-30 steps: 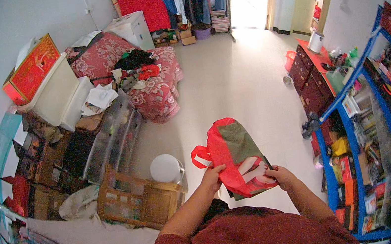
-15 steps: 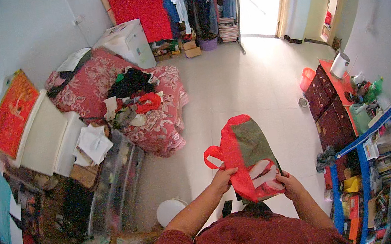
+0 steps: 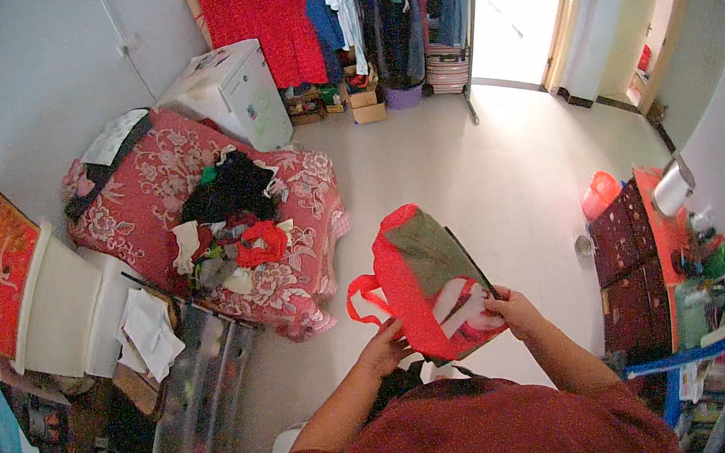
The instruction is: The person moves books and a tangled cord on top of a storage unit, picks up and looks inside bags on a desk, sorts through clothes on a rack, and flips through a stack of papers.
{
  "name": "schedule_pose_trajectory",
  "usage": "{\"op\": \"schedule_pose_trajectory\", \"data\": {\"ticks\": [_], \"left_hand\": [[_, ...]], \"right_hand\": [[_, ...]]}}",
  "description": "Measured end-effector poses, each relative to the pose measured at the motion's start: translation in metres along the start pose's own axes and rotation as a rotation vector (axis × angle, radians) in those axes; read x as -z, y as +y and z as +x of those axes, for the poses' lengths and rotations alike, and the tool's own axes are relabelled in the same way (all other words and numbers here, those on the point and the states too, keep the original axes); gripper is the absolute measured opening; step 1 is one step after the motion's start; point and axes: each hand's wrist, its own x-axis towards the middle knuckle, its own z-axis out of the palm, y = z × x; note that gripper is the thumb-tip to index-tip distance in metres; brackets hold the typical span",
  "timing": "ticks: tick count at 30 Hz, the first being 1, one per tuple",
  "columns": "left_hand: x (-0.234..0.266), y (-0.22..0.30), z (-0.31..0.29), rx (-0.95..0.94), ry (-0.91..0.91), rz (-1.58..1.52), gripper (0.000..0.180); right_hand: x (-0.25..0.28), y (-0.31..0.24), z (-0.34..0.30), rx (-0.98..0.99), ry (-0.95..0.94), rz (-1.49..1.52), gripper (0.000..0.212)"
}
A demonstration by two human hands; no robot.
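A red and olive-green shopping bag (image 3: pixel 436 258) hangs in front of my body, with a pale printed picture low on its face. One red strap loop (image 3: pixel 363 299) sticks out on the left side. My left hand (image 3: pixel 387 345) grips the bag's lower left edge beneath that loop. On the opposite side, my right hand (image 3: pixel 515 311) pinches the lower right edge, thumb over the front near the picture. The bag looks fairly flat and tilts away from me. Whatever is inside it is hidden.
Left of me stands a sofa or bed with a pink floral cover (image 3: pixel 135 189), carrying a pile of clothes (image 3: pixel 232 189). A white cabinet (image 3: pixel 243 100) is beyond it. On the right are dark red patterned boxes (image 3: pixel 618 232) and a blue-framed shelf (image 3: pixel 704 352). Clothes (image 3: pixel 388 10) hang beside the bright doorway.
The view has shifted, so the furniture sits differently in the picture. The bag and both hands appear slightly farther left; both hands still hold it.
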Motion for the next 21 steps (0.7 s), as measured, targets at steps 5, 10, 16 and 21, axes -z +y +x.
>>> {"op": "schedule_pose_trajectory", "data": {"ticks": [5, 10, 16, 21], "left_hand": [[0.054, 0.050, 0.031, -0.077, 0.238, -0.092, 0.042], [0.164, 0.096, 0.091, -0.090, 0.536, -0.209, 0.046], [0.178, 0.173, 0.165, -0.059, 0.757, -0.064, 0.038], [0.196, 0.249, 0.241, 0.019, 0.778, 0.056, 0.032]], "right_hand": [[0.004, -0.037, 0.130, 0.050, -0.022, -0.235, 0.028], [-0.001, -0.079, 0.237, 0.145, 0.042, -0.483, 0.023], [-0.014, -0.151, 0.336, 0.085, 0.157, -0.736, 0.022], [-0.002, -0.182, 0.443, 0.225, 0.168, -1.047, 0.024]]}}
